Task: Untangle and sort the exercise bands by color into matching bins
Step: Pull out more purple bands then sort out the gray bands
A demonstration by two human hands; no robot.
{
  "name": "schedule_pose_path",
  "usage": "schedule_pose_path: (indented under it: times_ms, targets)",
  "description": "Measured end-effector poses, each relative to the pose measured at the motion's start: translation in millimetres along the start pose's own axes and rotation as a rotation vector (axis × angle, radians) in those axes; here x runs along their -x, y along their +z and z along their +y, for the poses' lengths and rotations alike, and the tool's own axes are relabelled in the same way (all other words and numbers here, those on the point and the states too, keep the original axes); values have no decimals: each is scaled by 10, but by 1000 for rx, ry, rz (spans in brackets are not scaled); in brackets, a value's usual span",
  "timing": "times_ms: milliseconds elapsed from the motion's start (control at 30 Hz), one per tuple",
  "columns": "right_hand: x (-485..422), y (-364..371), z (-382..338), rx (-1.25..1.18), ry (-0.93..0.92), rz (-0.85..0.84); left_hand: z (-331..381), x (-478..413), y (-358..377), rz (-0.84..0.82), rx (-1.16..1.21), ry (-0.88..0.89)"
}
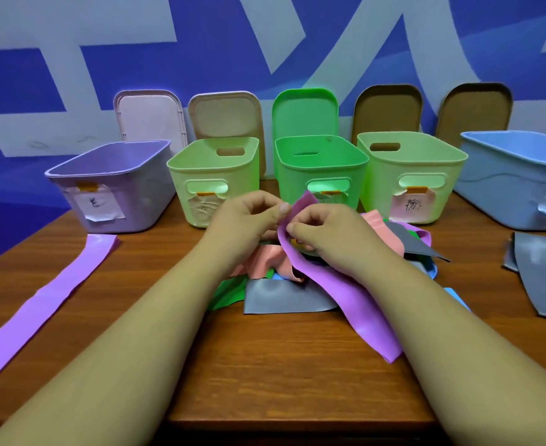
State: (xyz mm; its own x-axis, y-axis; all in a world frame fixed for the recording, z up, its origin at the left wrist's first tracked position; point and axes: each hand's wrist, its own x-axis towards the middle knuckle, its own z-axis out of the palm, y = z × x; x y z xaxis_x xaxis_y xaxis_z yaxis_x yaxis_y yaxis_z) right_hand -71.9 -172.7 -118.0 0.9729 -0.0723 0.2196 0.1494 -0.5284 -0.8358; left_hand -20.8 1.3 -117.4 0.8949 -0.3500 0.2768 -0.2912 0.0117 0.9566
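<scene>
Brown wooden table (281,365) stands against a blue-and-white wall (72,75); open plastic bins (297,181) line its far edge. Left hand (249,217) and right hand (326,230) pinch a purple elastic band (339,294) at centre.

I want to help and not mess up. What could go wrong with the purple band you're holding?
The left hand and right hand pinch the purple rubber exercise band, which lies over the pink rubber band and flat grey band. Pulling hard might tighten the tangle or drag those along, maybe off the wooden table.
</scene>
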Motion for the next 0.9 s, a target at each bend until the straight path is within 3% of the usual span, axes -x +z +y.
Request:
schedule_pose_path:
  times_ms: [900]
  targets:
    - [5, -47, 34, -161, -29, -50, -30, -2, -97, -54, 98, -53]
